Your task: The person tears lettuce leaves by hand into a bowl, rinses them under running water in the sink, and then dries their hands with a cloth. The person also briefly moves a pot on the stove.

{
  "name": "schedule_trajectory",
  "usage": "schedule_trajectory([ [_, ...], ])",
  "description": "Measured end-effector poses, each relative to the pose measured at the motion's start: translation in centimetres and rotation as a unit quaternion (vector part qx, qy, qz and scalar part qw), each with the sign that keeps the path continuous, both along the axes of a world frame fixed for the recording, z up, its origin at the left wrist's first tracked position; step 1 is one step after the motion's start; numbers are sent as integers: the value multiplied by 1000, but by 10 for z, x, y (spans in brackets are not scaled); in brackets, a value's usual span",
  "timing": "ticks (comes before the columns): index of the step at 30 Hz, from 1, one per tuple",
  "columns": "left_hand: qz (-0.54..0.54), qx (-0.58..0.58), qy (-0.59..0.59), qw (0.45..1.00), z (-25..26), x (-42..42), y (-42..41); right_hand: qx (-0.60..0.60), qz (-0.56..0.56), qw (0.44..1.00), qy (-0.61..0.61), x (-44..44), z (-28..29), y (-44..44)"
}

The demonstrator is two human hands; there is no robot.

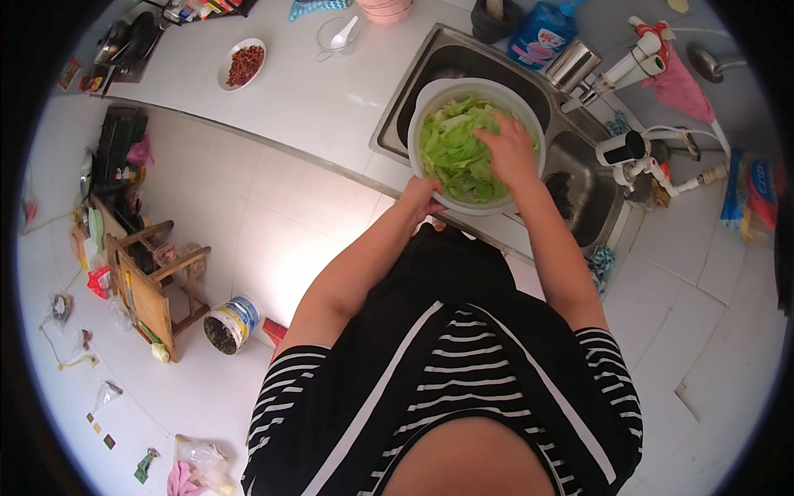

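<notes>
A white plastic basin (428,99) full of torn green lettuce leaves (459,146) stands in front of me, over the larger bowl of the stainless steel sink (403,93) and its front edge. My left hand (426,197) grips the basin's near-left rim, fingers partly hidden beneath it. On the right side, my right hand (512,149) rests on the leaves with thumb and fingers spread. Some fingertips are sunk among the lettuce, and no leaf is clearly pinched.
A faucet (589,93), a blue detergent bottle (543,34) and a stone mortar (493,22) stand behind the sink. Dark matter (560,192) lies in the smaller bowl. Leftward on the counter are a glass cup (329,46) with a white spoon and a dish (224,73) of reddish-brown bits.
</notes>
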State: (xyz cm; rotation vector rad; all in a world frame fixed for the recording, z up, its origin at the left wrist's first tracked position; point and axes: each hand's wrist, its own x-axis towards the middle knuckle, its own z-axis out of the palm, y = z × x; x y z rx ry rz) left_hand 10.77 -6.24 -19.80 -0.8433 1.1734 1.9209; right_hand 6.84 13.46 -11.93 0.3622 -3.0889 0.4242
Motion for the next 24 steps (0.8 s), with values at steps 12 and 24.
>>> schedule_trajectory([
  [12,1,-6,3,1000,1,-1,1,-239,-90,967,-9,-25,12,11],
  [24,-8,-13,-2,1000,8,-3,2,-352,-265,898,11,-27,-29,22],
])
